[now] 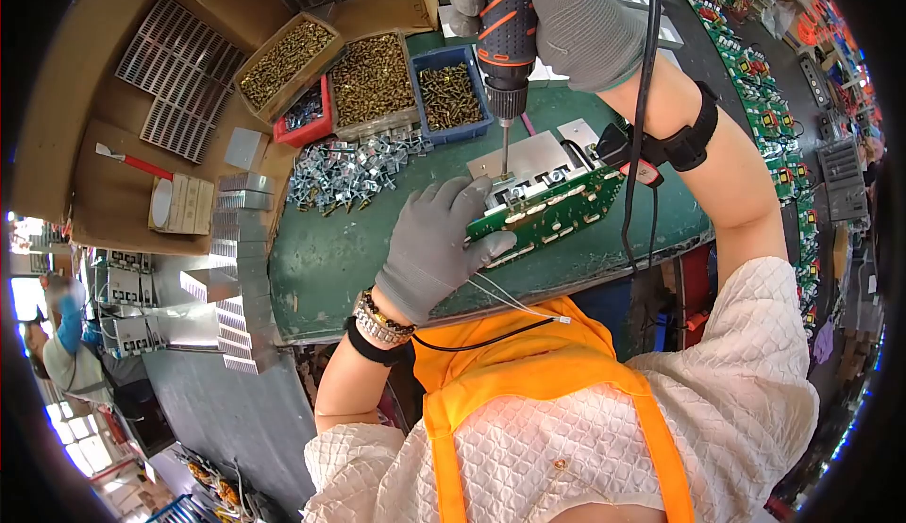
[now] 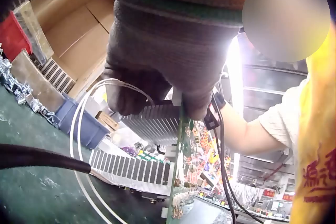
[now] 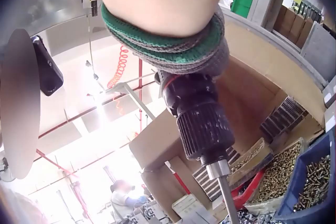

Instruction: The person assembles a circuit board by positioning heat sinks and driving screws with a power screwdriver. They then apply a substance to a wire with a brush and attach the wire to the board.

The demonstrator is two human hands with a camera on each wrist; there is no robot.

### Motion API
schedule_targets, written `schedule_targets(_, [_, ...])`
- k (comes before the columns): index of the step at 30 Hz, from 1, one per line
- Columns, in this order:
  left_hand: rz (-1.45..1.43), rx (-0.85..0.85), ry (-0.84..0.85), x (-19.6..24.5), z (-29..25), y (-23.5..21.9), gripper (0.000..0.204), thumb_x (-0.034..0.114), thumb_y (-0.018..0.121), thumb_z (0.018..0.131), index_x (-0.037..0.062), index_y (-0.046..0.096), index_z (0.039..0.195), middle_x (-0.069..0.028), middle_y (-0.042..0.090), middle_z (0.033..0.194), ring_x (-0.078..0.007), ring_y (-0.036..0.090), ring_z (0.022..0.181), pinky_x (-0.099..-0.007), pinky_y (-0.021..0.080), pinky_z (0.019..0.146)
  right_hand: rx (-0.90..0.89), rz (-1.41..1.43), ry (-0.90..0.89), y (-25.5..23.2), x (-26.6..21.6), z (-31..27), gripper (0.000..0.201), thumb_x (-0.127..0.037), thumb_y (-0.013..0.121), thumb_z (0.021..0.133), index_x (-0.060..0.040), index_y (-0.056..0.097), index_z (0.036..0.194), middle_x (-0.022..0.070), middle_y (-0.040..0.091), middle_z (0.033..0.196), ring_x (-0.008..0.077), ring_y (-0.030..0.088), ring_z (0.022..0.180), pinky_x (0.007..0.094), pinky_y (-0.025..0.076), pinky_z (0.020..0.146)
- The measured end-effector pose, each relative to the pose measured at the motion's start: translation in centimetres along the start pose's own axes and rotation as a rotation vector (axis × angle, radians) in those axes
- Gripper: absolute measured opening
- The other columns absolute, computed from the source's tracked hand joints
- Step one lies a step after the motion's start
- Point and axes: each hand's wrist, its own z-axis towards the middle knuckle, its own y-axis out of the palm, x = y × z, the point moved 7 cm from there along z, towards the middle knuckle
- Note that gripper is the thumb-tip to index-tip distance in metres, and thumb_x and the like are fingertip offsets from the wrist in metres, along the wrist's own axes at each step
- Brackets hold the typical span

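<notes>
My gloved left hand (image 1: 434, 249) holds the near left end of a green circuit board (image 1: 566, 213), thumb on its near face and fingers over the top. The board stands on edge, with flat metal heat sinks (image 1: 528, 155) behind it; finned metal (image 2: 152, 121) shows beneath the fingers in the left wrist view. My gloved right hand (image 1: 585, 27) grips an orange and black power screwdriver (image 1: 507, 27), pointed down. Its long bit (image 1: 505, 150) reaches the board's upper side, just beyond the left fingertips. The ribbed chuck (image 3: 205, 129) fills the middle of the right wrist view.
Bins of brass-coloured screws (image 1: 373, 79) and a blue bin (image 1: 451, 98) stand behind loose metal clips (image 1: 349, 169). Finned heat sinks (image 1: 241, 278) are stacked at the left. A black cable (image 1: 646, 98) hangs beside the right arm. Green boards (image 1: 769, 117) line the right side.
</notes>
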Motion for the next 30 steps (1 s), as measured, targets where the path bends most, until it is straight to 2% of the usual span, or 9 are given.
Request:
schedule_targets(6, [-0.025,0.022,-0.046,-0.1,-0.5,0.0,0.062,0.046,0.073,0.077,0.0055,0.059,0.121,-0.0166,0.063,0.11,-0.0365,0.061,0.095,-0.0431,0.048,0.084,-0.029,0.028,0.019,0.5,0.3,0.2,0.023,-0.02,0.062,0.09,-0.0041,0.054,0.105,0.002,0.058,0.074,0.013,0.058,0.056,0.0291,0.053,0.054])
schedule_targets(11, [-0.047,0.03,-0.022,0.1,-0.6,0.1,0.064,0.04,0.076,0.077,0.0067,0.056,0.127,-0.0165,0.062,0.113,-0.0363,0.061,0.096,-0.0433,0.048,0.084,-0.013,-0.015,0.002,-0.3,0.2,0.4,0.022,-0.021,0.061,0.09,-0.0052,0.055,0.103,0.002,0.058,0.074,0.0128,0.058,0.057,0.0287,0.052,0.053])
schedule_targets(13, [-0.045,0.032,-0.02,0.3,-0.7,-0.1,0.065,0.039,0.076,0.077,0.0068,0.055,0.129,-0.0164,0.062,0.114,-0.0362,0.061,0.097,-0.0431,0.048,0.085,-0.056,-0.007,-0.013,-0.5,0.2,0.2,0.022,-0.022,0.061,0.09,-0.0056,0.055,0.103,0.0021,0.058,0.075,0.0128,0.059,0.059,0.0291,0.053,0.055])
schedule_targets(20, [-0.055,0.03,-0.006,0.4,-1.0,0.3,0.071,0.034,0.078,0.075,0.0071,0.051,0.135,-0.0153,0.061,0.117,-0.036,0.06,0.096,-0.0428,0.047,0.085,0.016,0.033,0.0,-1.1,-0.1,-0.3,0.026,-0.024,0.061,0.09,-0.0051,0.054,0.107,0.0019,0.059,0.077,0.013,0.06,0.063,0.0304,0.054,0.06])
schedule_targets(27, [-0.059,-0.003,-0.019,0.6,-0.7,0.2,0.07,0.036,0.076,0.076,0.0073,0.051,0.136,-0.0148,0.06,0.115,-0.0351,0.06,0.092,-0.0421,0.047,0.081,-0.005,0.014,-0.019,-0.7,-0.3,-0.5,0.027,-0.025,0.061,0.09,-0.0047,0.054,0.107,0.0016,0.059,0.078,0.0117,0.06,0.061,0.0285,0.053,0.058])
schedule_targets(30, [-0.007,0.003,0.041,0.8,-0.3,-0.3,0.067,0.038,0.074,0.078,0.0069,0.053,0.134,-0.0141,0.061,0.114,-0.034,0.059,0.091,-0.0412,0.047,0.08,-0.038,-0.05,-0.006,-0.4,-0.4,-0.4,0.026,-0.025,0.061,0.09,-0.0047,0.055,0.105,0.0017,0.059,0.077,0.0114,0.059,0.061,0.0276,0.053,0.056])
